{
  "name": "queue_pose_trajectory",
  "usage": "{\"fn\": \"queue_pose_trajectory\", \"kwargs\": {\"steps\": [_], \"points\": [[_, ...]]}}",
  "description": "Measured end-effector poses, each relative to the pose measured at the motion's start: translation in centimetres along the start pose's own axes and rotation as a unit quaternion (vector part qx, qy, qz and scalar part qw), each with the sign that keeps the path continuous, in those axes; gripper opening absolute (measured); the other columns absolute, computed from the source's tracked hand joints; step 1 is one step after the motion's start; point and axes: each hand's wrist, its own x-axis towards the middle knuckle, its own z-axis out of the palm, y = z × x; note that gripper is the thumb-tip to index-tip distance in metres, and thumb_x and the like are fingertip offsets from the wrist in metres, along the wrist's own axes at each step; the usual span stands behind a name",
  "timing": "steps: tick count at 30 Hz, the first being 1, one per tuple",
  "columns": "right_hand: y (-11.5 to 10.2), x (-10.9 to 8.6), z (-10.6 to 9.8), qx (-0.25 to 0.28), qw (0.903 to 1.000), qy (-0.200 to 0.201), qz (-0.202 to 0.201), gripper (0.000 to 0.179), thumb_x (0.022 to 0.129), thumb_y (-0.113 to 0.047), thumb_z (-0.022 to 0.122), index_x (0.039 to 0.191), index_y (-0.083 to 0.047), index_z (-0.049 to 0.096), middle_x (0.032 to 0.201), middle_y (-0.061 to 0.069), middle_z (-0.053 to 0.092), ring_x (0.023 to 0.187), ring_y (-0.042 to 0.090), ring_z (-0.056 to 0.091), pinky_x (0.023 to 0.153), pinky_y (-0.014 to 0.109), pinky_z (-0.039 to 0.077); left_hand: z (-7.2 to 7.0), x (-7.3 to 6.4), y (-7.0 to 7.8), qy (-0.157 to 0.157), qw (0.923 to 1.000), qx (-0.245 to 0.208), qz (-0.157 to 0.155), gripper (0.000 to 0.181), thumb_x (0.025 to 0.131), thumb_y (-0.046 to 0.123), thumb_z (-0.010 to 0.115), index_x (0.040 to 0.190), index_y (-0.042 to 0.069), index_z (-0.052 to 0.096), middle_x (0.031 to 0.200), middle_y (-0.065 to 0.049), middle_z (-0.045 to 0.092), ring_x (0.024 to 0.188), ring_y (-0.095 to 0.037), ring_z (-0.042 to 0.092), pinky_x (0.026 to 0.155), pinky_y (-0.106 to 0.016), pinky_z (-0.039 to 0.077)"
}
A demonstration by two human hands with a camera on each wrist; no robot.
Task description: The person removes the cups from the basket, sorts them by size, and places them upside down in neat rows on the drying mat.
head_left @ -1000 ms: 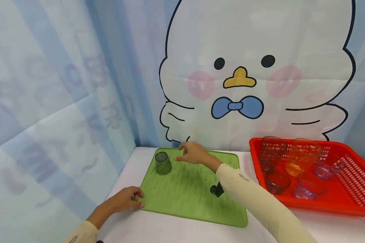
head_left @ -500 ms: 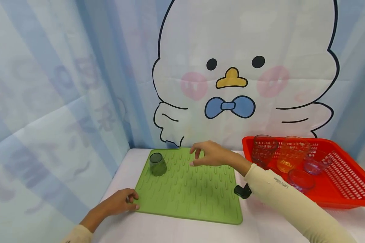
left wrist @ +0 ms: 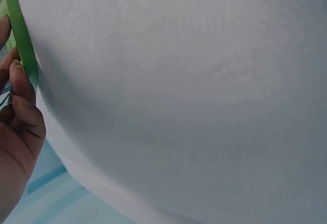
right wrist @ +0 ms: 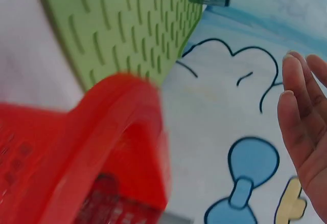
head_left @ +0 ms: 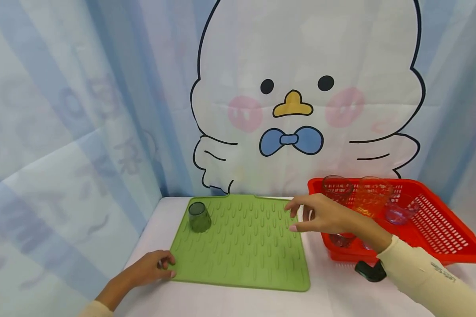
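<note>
A dark grey drinking glass (head_left: pixel 200 219) stands, narrower end up, near the back left corner of the green ridged mat (head_left: pixel 242 251). My left hand (head_left: pixel 152 267) rests at the mat's front left corner, fingers loosely bent. In the left wrist view, fingertips (left wrist: pixel 21 78) lie right at the green edge. My right hand (head_left: pixel 321 215) is over the mat's back right edge, beside the basket, thumb and fingers spread apart with nothing between them. The same right hand (right wrist: pixel 306 127) shows bare at the right of the right wrist view.
A red plastic basket (head_left: pixel 446 259) stands right of the mat. Inside are several glasses, among them an orange glass (head_left: pixel 372 198) and a purple-tinted one (head_left: pixel 400 212). The white-covered table (head_left: pixel 222 301) meets a printed curtain (head_left: pixel 293 169) behind and at the left.
My right hand has moved from beside the grey glass rightward across the mat to the basket's side. The left hand has kept its place at the mat's corner. The view has turned slightly right.
</note>
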Motion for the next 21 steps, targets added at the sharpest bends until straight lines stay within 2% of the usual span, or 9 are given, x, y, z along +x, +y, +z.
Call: {"fn": "queue_pose_trajectory", "kwargs": {"steps": [4,8,13,21], "points": [[1.3,-3.3,-0.8,-0.004,0.9988,0.043,0.023,0.039,0.086,-0.039,0.08,0.118,-0.021,0.067,0.101,-0.009,0.067,0.082,0.006,0.063,0.072,0.026,0.057,0.1,0.1,-0.1,0.003,0.9999,0.007,0.01,0.024,0.086,0.022,0.078,0.1,0.007,0.067,0.086,0.001,0.056,0.076,-0.002,0.048,0.067,-0.025,0.045],[2.7,-6.6,-1.4,-0.002,0.9953,0.083,0.049,0.038,0.085,-0.037,0.081,0.117,-0.019,0.068,0.099,-0.007,0.069,0.088,0.006,0.064,0.071,0.025,0.058,0.2,0.0,-0.1,0.006,0.9999,0.011,0.006,0.023,0.086,0.023,0.079,0.099,0.008,0.068,0.085,0.002,0.056,0.076,-0.001,0.048,0.067,-0.024,0.046],[4.4,-10.2,-1.9,-0.006,0.9888,0.131,0.071,0.035,0.084,-0.028,0.082,0.116,-0.022,0.069,0.098,-0.009,0.07,0.087,0.005,0.063,0.065,0.025,0.058,0.1,-0.1,-0.1,0.005,0.9999,0.008,0.003,0.023,0.086,0.022,0.078,0.1,0.007,0.067,0.086,0.001,0.056,0.075,-0.002,0.048,0.066,-0.024,0.045],[7.9,-14.3,-3.6,-0.024,0.9789,0.165,0.119,0.048,0.08,-0.024,0.085,0.124,-0.018,0.065,0.106,0.0,0.071,0.093,0.001,0.062,0.067,0.023,0.057,0.2,0.1,-0.1,-0.002,1.0,0.001,-0.008,0.023,0.087,0.021,0.078,0.101,0.006,0.067,0.086,0.0,0.054,0.074,-0.003,0.047,0.065,-0.024,0.043]]}}
